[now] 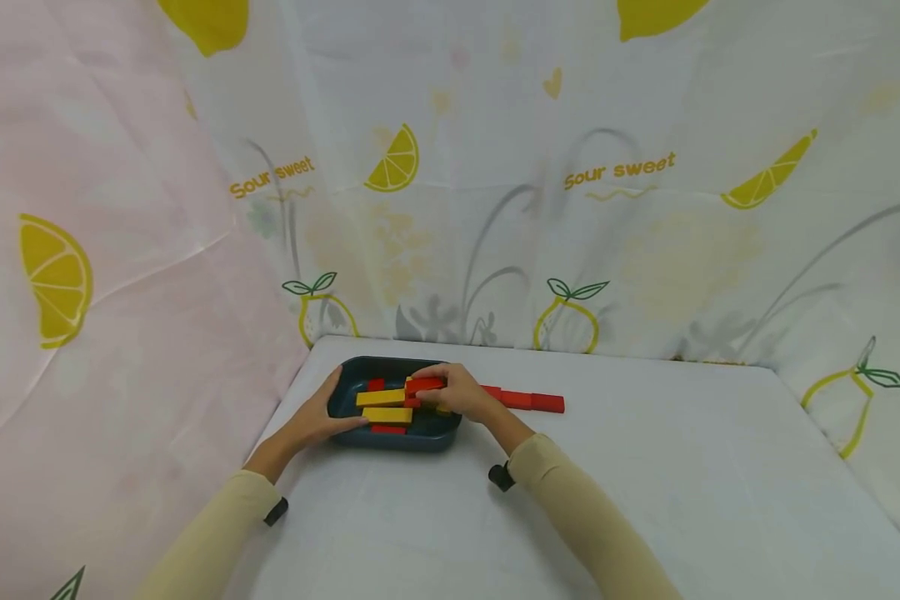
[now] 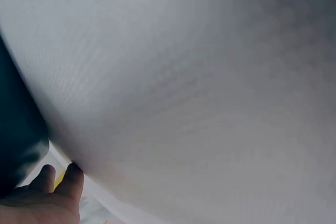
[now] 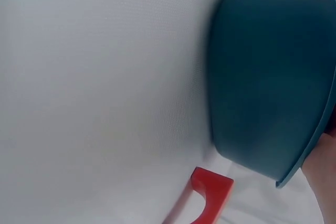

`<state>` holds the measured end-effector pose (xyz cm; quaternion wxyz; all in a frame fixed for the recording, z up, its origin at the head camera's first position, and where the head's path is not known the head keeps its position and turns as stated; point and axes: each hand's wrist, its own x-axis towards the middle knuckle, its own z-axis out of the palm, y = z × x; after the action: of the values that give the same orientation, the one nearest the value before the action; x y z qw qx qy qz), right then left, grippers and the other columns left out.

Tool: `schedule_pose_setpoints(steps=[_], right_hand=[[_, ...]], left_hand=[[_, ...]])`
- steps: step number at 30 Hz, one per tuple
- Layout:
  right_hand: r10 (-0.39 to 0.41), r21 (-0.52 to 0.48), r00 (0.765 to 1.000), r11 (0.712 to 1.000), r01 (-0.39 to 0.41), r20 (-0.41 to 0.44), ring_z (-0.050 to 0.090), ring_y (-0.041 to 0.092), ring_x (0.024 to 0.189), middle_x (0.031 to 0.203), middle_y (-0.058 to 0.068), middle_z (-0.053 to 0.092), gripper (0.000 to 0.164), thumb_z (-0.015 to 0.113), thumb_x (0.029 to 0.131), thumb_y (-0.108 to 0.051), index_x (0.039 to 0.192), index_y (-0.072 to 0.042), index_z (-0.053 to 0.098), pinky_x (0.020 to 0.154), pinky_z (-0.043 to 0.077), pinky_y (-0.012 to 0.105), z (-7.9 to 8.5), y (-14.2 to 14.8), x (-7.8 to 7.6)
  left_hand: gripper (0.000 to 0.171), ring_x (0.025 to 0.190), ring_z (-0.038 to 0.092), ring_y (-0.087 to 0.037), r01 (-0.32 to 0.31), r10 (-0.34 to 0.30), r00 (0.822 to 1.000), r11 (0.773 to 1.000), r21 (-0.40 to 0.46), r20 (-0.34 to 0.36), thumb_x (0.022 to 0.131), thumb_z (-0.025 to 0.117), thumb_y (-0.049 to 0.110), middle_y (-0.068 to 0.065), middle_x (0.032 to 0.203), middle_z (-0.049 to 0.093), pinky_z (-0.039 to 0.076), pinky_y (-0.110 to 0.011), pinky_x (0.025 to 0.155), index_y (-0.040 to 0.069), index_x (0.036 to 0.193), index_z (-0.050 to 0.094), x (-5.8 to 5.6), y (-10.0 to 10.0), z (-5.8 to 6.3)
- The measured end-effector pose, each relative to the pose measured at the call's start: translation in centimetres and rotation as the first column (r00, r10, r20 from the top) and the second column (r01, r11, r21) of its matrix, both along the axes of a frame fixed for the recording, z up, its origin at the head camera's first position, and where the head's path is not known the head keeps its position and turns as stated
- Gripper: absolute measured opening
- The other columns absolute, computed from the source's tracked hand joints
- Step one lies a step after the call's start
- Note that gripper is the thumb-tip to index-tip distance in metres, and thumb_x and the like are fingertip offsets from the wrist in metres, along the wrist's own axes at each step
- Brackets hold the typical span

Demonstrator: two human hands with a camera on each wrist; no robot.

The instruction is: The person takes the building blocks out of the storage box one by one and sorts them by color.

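A dark teal tray (image 1: 390, 444) stands on the white table with red and yellow blocks inside. My left hand (image 1: 318, 419) holds its left end, thumb over the near rim and fingers along the outer side. In the left wrist view, two fingers show beside the tray wall (image 2: 18, 124). My right hand (image 1: 461, 392) reaches over the right rim and pinches a red block (image 1: 423, 385) above the others. Two yellow blocks, a farther one (image 1: 380, 399) and a nearer one (image 1: 387, 416), lie side by side. The right fingertips are mostly hidden in the right wrist view.
Just right of the tray, red blocks (image 1: 547, 403) lie in a row on the white table (image 1: 645, 483). One red block (image 3: 212, 190) shows an arched cutout in the right wrist view. A lemon-print curtain (image 1: 457, 233) hangs behind the table and along its left.
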<state>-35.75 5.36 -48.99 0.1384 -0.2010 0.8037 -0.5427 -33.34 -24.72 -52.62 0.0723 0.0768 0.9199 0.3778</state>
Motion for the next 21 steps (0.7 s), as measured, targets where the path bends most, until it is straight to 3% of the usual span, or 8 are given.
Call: schedule_pose_setpoints(steps=[12,21], right_hand=[[-0.012,0.010,0.999,1.000,0.012,0.031,0.052,0.022,0.113,0.137,0.009,0.056,0.036,0.078,0.086,-0.015,0.121,-0.016,0.072,0.094,0.053,0.033,0.00,0.03,0.00],[0.019,0.015,0.999,1.000,-0.018,-0.026,0.054,0.023,0.114,0.128,0.007,0.062,0.038,0.079,0.084,-0.012,0.121,-0.011,0.072,0.096,0.054,0.033,0.07,0.16,-0.27]], left_hand=[[0.122,0.141,0.028,-0.042,-0.001,0.001,1.000,1.000,0.009,0.012,0.077,0.077,0.056,-0.021,0.165,0.009,0.023,-0.066,0.115,0.017,0.160,-0.004,0.00,-0.01,-0.04],[0.122,0.141,0.028,-0.042,-0.005,0.005,1.000,1.000,0.000,0.007,0.077,0.077,0.056,-0.022,0.165,0.009,0.024,-0.066,0.115,0.017,0.160,-0.004,-0.16,-0.04,-0.04]])
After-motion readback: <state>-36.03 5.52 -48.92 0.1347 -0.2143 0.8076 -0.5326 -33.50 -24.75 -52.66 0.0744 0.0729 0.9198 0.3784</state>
